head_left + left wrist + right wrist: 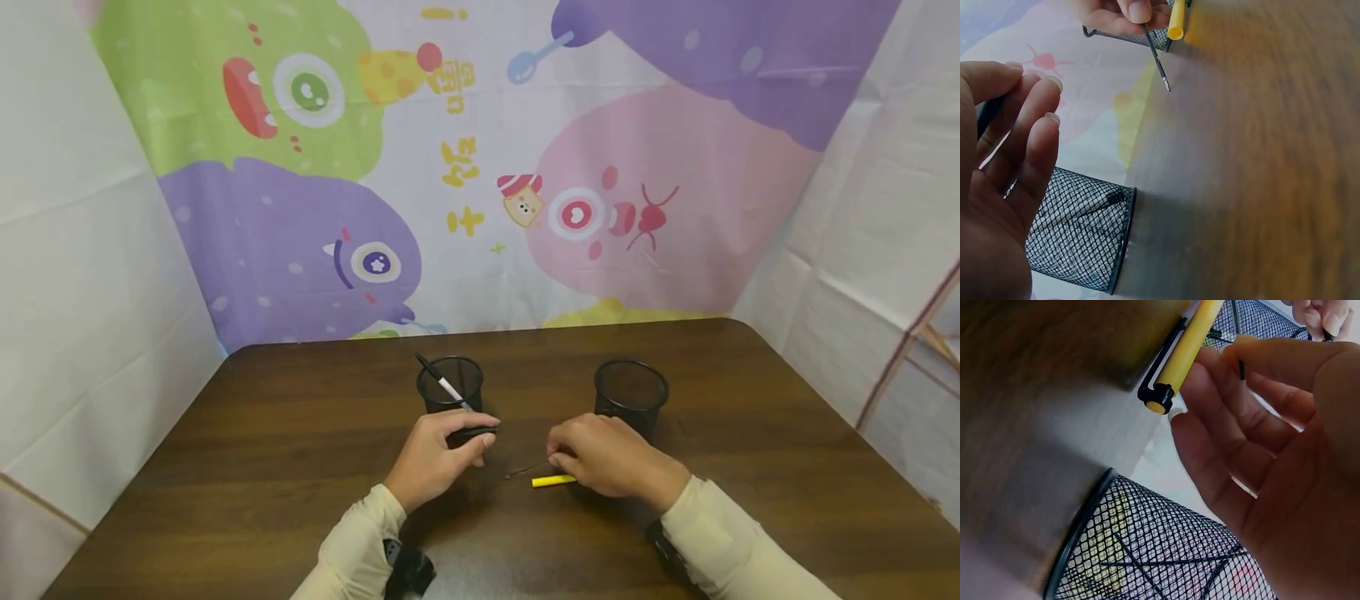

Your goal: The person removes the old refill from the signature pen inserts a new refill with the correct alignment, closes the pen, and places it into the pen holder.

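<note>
High up, the head camera looks forward and down, the left hand [438, 450] and right hand [607, 454] low in frame over the wood-grain table [300, 400]. In tight, tipped sideways, the left-wrist view peers past its fingers toward the right hand; the right-wrist view faces back, both catching the yellow pen barrel [1194, 350] beside the right fingers!

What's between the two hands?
In the head view, the thin dark rod pinched by the right hand and the end of the yellow tube point toward the left hand.
</note>
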### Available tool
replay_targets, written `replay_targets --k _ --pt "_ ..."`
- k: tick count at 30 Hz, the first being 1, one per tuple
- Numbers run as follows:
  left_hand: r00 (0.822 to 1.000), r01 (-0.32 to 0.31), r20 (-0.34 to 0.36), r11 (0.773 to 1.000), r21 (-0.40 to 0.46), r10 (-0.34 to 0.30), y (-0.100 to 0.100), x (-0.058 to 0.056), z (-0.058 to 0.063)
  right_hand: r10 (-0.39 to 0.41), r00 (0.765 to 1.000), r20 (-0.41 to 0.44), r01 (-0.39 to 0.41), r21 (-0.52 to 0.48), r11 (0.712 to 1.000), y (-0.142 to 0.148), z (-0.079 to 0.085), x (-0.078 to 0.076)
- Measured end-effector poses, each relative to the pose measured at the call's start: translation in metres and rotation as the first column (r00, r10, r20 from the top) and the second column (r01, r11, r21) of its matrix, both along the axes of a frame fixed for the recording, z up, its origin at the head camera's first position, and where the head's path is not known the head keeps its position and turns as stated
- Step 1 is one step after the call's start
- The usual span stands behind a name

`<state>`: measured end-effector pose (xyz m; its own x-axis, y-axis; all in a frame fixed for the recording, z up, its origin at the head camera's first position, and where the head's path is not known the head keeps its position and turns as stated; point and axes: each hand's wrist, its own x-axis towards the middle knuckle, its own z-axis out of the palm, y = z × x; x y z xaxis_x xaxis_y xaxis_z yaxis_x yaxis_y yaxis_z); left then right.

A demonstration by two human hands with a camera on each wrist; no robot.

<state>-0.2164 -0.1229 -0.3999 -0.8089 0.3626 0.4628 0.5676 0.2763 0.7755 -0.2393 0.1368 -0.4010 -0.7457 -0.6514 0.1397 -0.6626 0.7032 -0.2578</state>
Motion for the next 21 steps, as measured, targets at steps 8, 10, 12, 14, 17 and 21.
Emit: replay_targets --k 8,10,12,14,17,21 --pt "0.999 0.022 0.032 1.0 0.015 -0.023 0.0008 -0.0009 -0.0013 -0.001 1.0 -0.025 0.002 0.023 1.0 0.0019 -0.0017 0.0002" --pt "0.999 0.025 0.034 1.0 0.018 -0.026 0.001 -0.0013 -0.0022 0.002 1.0 -0.022 -0.001 0.025 1.0 0.0021 -0.0019 0.0003" --pt "0.999 0.019 0.034 1.0 0.014 -0.02 0.0012 -0.0017 -0.0031 0.0 1.0 -0.021 0.001 0.028 1.0 0.0022 -0.0021 0.0004" --pt "0.999 0.011 0.03 1.0 0.006 -0.011 0.0013 -0.0018 -0.0035 -0.001 1.0 -0.023 0.002 0.031 1.0 0.0022 -0.0019 0.0004" --pt "1.0 0.009 0.025 1.0 0.001 -0.009 0.0013 -0.0014 -0.0029 0.007 1.0 -0.016 -0.006 0.029 1.0 0.0023 -0.0007 0.0001" --pt "1.0 0.02 0.016 1.0 0.007 -0.02 0.0015 -0.0008 -0.0013 0.018 1.0 -0.02 -0.017 0.03 0.999 0.0027 -0.0006 -0.001"
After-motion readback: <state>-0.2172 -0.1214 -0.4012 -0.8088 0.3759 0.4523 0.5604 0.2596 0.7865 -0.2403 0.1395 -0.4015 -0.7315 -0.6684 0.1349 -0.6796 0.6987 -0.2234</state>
